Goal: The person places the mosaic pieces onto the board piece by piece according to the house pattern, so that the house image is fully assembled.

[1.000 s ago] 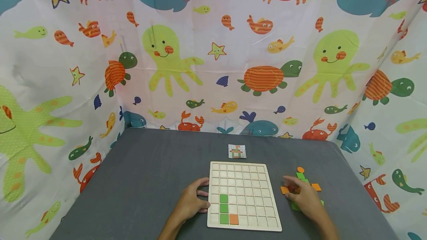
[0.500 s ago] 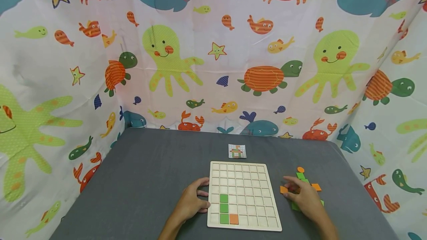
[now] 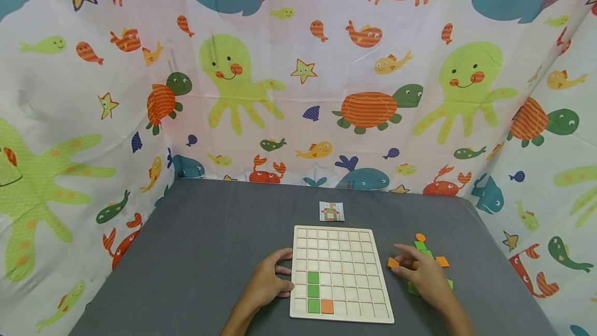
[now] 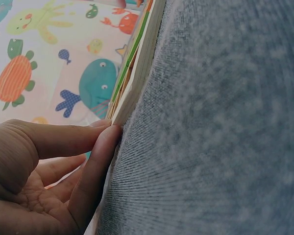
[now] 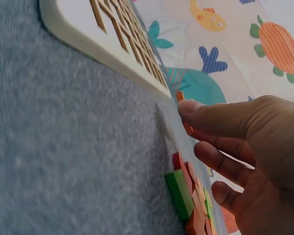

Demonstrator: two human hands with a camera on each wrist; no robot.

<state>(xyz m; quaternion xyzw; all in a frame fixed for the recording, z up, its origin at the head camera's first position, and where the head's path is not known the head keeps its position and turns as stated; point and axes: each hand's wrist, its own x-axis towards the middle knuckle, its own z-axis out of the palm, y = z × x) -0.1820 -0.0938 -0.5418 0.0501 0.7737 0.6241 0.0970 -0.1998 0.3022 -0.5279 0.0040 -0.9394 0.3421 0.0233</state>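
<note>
A pale wooden grid board (image 3: 354, 276) lies on the grey cloth, holding three green square tiles (image 3: 313, 291) in a column and an orange square tile (image 3: 327, 307) beside the lowest. My left hand (image 3: 266, 281) is at the board's left side, where thumb and a fingertip pinch the edge (image 4: 132, 93). To the right of the board, my right hand (image 3: 426, 276) pinches another orange square tile (image 3: 393, 263) between thumb and finger. In the right wrist view this orange tile (image 5: 181, 97) shows edge-on, mostly covered by the thumb, raised above the cloth.
Under and around my right hand lies a loose pile of green, orange and red pieces, including a green block (image 5: 179, 194) and an orange round piece (image 3: 420, 237). A small printed pattern card (image 3: 331, 211) lies behind the board. A sea-animal curtain (image 3: 298, 154) encloses the grey table (image 3: 224, 232).
My right hand has drawn the orange square tile slightly leftward and up, away from the pile towards the board. The left hand and the board have stayed still.
</note>
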